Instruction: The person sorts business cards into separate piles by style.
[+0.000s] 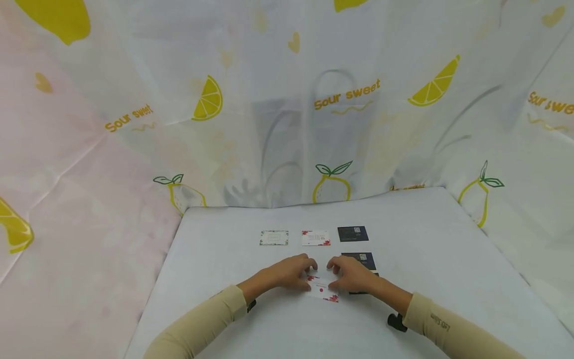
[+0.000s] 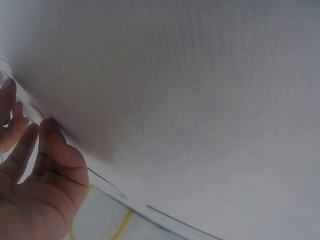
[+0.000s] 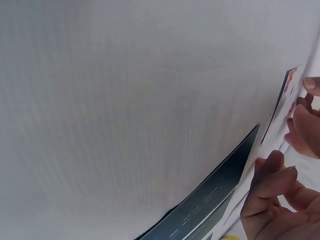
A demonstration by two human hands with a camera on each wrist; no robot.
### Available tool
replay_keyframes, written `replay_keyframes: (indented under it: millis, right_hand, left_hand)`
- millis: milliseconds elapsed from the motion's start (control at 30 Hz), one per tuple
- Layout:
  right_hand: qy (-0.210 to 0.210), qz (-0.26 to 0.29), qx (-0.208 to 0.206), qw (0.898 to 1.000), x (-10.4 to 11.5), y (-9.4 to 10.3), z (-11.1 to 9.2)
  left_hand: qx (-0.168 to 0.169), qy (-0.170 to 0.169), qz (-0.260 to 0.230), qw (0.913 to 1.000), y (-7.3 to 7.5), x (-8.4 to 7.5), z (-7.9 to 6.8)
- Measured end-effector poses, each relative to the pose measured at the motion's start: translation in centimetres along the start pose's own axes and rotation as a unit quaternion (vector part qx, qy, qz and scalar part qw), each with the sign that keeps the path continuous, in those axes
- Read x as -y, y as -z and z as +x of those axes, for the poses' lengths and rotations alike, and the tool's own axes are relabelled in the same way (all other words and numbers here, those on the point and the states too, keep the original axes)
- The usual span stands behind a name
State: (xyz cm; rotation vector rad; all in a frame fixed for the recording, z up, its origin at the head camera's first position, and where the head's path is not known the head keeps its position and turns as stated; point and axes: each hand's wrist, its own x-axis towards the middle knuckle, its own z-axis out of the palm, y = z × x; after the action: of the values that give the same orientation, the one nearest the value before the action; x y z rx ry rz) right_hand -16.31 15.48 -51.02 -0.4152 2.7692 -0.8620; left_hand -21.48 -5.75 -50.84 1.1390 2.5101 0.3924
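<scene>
Only in head, right-wrist views: dark cards (image 3: 210,192)

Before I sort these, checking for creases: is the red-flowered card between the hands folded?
Unfolded: the red-flowered card shows a single face, with no fold visible.

Three cards (image 1: 316,238) abreast on table (image 1: 403,219)

Here's the left hand (image 2: 47,187), fingers bent, beside what looks like a card (image 2: 33,107); right hand (image 2: 14,131) near, white bench (image 2: 200,100) filling most.
</scene>
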Motion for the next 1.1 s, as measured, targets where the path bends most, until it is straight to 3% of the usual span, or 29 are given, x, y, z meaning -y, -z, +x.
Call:
replay_keyframes:
  millis: [333, 867, 1100]
  right_hand:
    - [0.025, -0.061, 0.006, 0.998, 1.1, -0.6, -0.8]
    - [0.015, -0.040, 0.016, 0.999, 1.0, -0.7, -0.8]
    - [0.004, -0.006, 0.042, 0.999, 1.1, -0.7, -0.7]
  left_hand:
    - [0.004, -0.022, 0.020, 0.9996, -0.3, 0.0, 0.1]
    - [-0.015, -0.002, 0.002, 0.9999, -0.3, -1.0, -0.6]
    - [-0.036, -0.014, 0.005, 0.9993, -0.7, -0.7, -1.1]
